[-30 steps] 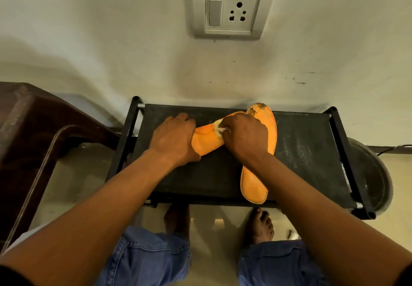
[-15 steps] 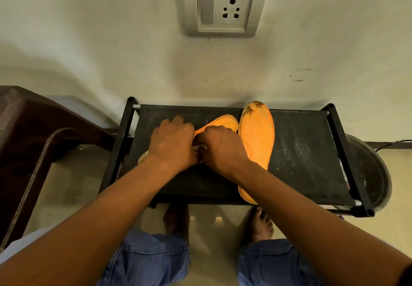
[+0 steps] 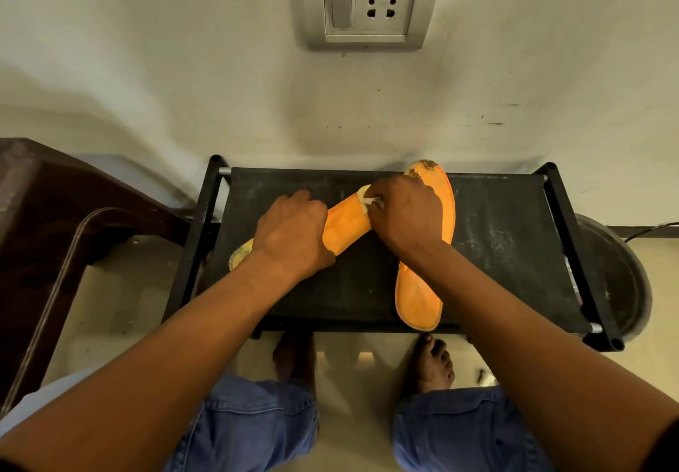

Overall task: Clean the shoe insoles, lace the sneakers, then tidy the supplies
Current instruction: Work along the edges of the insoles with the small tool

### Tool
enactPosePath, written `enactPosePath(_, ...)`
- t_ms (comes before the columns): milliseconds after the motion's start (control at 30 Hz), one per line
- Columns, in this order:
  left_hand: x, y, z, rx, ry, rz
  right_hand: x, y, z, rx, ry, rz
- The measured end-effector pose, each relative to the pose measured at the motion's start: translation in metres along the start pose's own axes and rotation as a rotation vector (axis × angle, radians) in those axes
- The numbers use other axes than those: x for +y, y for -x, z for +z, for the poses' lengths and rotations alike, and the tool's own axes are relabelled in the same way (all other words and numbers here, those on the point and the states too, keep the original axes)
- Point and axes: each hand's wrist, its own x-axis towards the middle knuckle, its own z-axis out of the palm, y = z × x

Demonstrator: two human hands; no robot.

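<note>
Two orange insoles lie on a black rack top (image 3: 507, 251). The left insole (image 3: 345, 227) lies slanted, its worn yellowish heel end over the rack's left edge. My left hand (image 3: 294, 234) presses down on its middle with fingers curled over it. My right hand (image 3: 406, 214) pinches a small white wipe (image 3: 371, 201) against the toe end of that insole. The right insole (image 3: 419, 295) lies lengthwise under my right wrist, its frayed tip near the wall.
A wall with a switch and socket plate (image 3: 367, 1) rises just behind the rack. A dark brown plastic chair (image 3: 55, 221) stands at the left. A dark round basin (image 3: 617, 273) sits at the right, a cable behind it. My bare feet rest on the floor below.
My right hand has slid the wipe from the middle of the slanted insole up to its toe end. My left hand stays pressing the insole.
</note>
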Motion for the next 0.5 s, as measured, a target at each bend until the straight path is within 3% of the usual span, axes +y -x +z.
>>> enactPosePath(233,0.001,0.0,0.001,0.007,0.039,0.007,-0.034,0.02,0.009,-0.122,0.061,-0.227)
enactPosePath(500,-0.001,-0.002,-0.001,-0.003,-0.02,0.015,0.001,-0.005,-0.002,0.054,0.054,0.105)
